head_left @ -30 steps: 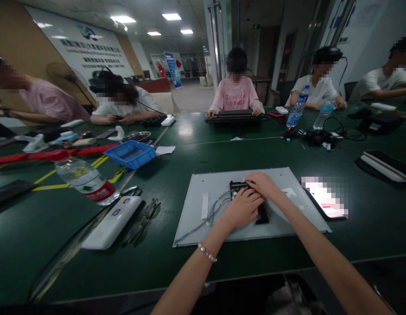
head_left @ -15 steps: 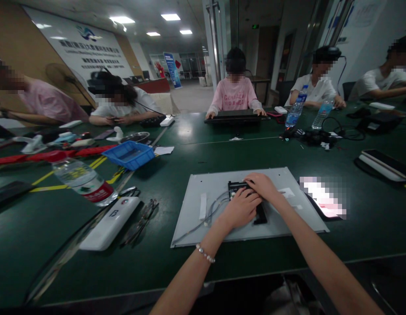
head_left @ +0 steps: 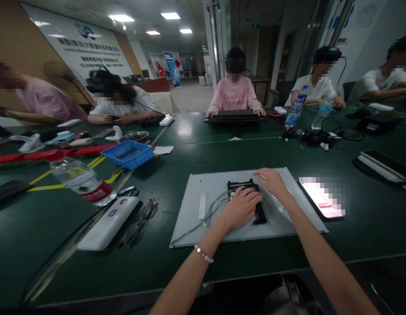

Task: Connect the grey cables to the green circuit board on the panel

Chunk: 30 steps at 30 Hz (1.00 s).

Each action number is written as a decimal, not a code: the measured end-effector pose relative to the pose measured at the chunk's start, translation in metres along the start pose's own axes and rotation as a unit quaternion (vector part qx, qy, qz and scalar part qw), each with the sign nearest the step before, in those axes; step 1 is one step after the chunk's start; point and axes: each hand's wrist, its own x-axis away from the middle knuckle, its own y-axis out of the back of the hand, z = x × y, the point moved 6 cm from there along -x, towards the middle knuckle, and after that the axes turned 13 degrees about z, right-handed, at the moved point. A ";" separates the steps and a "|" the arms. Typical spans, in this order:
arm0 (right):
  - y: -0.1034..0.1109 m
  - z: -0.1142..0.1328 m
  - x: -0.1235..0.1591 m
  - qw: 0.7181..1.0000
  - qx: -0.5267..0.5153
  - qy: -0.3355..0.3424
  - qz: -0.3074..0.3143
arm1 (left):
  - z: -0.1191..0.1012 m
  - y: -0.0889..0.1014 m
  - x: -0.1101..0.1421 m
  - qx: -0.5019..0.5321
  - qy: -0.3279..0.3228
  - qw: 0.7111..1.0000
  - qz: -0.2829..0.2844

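Resting, fingers loosely spread, the left hand [head_left: 245, 205] partly covers the black plastic bracket [head_left: 260, 214] lying on the flat grey-white panel [head_left: 216, 184] – the right hand [head_left: 271, 182] curls beside it, pinching or not I can't tell – bracket seemingly placed, fixing unclear

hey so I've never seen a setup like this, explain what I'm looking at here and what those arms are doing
No machine here: these are the bare arms of a person wearing a camera on their head, looking forward and down. The left hand lies over a black frame on a pale board. The right hand is near the frame's far right corner; whether its fingers hold anything is too small to tell. Beside the board lies a phone; the green table also carries a red-capped bottle and a blue basket.
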 end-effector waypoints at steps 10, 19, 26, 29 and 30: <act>0.033 -0.053 0.018 0.965 -0.150 -0.158 -0.145 | 0.122 0.041 0.067 0.167 0.309 0.849 -0.394; -0.009 0.015 0.001 0.996 0.069 0.037 0.034 | 0.102 0.006 0.039 0.124 0.247 0.951 -0.135; -0.025 0.037 -0.008 0.981 0.135 0.069 0.120 | 0.088 -0.009 0.031 0.127 0.218 0.966 -0.055; -0.027 0.037 -0.007 0.978 0.136 0.056 0.146 | 0.089 -0.010 0.031 0.133 0.212 0.967 -0.053; -0.028 0.036 -0.006 0.978 0.133 0.050 0.151 | 0.089 -0.010 0.031 0.133 0.211 0.967 -0.054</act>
